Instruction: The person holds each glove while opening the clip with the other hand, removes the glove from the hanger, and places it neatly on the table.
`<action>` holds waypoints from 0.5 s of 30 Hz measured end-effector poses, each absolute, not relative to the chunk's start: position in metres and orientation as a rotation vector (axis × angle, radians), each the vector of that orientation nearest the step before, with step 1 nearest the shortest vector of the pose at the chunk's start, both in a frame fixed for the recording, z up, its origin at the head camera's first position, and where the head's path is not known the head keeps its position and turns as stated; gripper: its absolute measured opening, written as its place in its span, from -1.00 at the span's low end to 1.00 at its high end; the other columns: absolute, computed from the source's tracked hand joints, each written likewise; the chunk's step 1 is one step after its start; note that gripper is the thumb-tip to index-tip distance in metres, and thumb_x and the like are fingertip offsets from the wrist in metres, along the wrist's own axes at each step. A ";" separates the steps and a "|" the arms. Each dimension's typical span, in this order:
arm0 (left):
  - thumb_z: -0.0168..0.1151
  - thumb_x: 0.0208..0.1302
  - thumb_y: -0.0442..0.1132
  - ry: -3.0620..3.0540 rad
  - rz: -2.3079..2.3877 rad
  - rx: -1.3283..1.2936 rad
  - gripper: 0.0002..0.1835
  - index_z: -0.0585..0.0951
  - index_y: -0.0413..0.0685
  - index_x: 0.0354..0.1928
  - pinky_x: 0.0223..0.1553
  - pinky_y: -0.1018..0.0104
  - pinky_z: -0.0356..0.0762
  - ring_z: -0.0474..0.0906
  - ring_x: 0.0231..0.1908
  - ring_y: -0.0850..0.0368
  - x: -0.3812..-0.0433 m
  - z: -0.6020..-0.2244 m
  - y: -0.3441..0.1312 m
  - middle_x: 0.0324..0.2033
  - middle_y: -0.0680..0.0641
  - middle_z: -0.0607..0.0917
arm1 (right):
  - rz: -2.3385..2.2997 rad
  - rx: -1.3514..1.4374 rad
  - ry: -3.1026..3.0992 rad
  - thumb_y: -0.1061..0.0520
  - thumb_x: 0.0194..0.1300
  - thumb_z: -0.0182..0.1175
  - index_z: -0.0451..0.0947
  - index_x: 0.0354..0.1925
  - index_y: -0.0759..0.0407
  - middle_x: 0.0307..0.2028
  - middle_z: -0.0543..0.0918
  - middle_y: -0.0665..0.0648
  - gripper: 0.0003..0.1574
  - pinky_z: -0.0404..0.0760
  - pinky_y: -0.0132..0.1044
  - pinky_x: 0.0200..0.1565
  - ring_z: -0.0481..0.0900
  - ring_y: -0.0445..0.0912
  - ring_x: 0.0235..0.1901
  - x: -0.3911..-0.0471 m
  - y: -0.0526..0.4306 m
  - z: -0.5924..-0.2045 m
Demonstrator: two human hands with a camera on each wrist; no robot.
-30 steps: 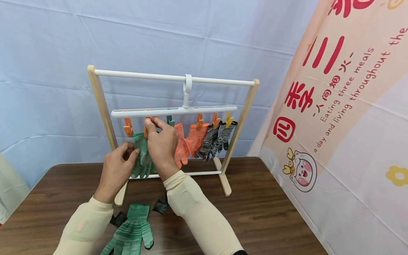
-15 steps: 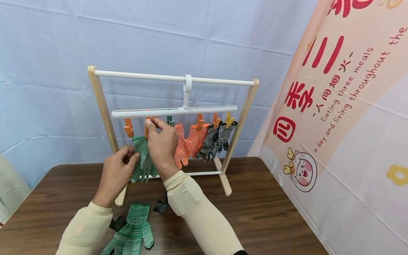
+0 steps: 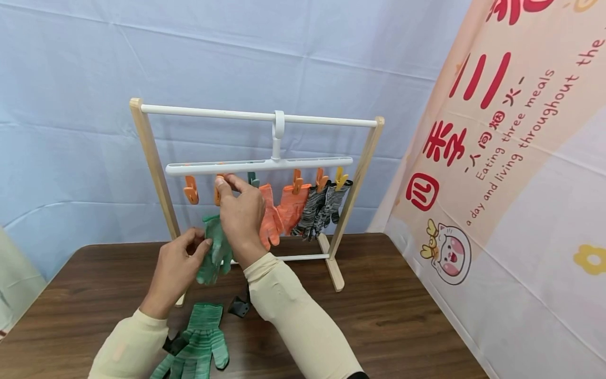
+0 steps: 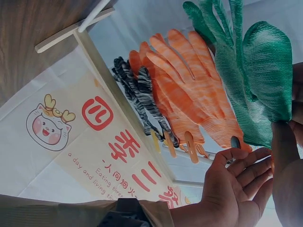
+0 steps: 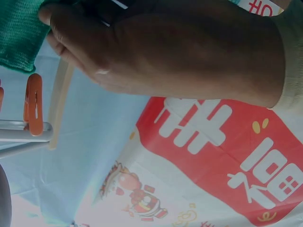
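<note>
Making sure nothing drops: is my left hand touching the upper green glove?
Touching. The head view shows the left hand pinching the upper green glove at its edge between thumb and fingers.

Free space lies left of the upright pale wooden rack post point(image 3: 156, 168); striped orange knit gloves point(image 3: 292, 205) block passage just beyond the right hand point(image 3: 242, 213)

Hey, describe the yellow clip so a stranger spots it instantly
From the wooden rack hangs a white hanger. At its right end in the head view, the yellow clip grips a black-and-white glove; the other visible clips are orange or dark green.
</note>
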State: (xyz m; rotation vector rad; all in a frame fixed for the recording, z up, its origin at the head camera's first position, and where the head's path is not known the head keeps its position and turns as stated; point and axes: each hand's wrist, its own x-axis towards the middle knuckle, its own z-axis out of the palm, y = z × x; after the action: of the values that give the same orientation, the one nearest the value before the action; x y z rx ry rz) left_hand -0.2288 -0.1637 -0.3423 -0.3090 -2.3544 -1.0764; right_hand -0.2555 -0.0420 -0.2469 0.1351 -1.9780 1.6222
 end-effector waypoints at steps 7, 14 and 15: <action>0.05 0.32 0.00 -2.400 -1.131 -0.319 -0.80 0.55 0.11 -0.16 -0.51 0.32 0.41 0.46 -0.50 0.20 -0.228 -0.350 -0.164 -0.43 0.10 0.60 | 1.610 0.141 -1.983 -0.14 0.21 0.18 0.65 -0.12 -0.13 -0.33 0.62 -0.23 -0.70 0.36 -0.32 -0.66 0.42 -0.23 -0.65 -0.256 -0.042 -0.248; 0.06 0.31 0.01 -2.417 -1.157 -0.353 -0.79 0.55 0.11 -0.17 -0.51 0.34 0.40 0.44 -0.51 0.19 -0.228 -0.359 -0.162 -0.45 0.09 0.56 | 1.619 0.144 -1.985 -0.15 0.21 0.17 0.64 -0.12 -0.14 -0.33 0.61 -0.25 -0.70 0.31 -0.32 -0.70 0.34 -0.16 -0.73 -0.256 -0.043 -0.249; 0.06 0.31 0.01 -2.418 -1.165 -0.357 -0.79 0.55 0.10 -0.17 -0.52 0.34 0.40 0.43 -0.51 0.19 -0.228 -0.360 -0.161 -0.45 0.09 0.55 | 1.619 0.144 -1.984 -0.15 0.21 0.17 0.64 -0.11 -0.14 -0.33 0.61 -0.25 -0.70 0.31 -0.32 -0.70 0.34 -0.16 -0.73 -0.256 -0.043 -0.249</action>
State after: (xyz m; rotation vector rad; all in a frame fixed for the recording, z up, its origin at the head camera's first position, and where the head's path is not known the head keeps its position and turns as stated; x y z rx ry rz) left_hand -0.2277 -0.1612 -0.3605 -0.3567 -2.4180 -1.1649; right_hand -0.2561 -0.0428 -0.2487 0.1440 -1.9837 1.6192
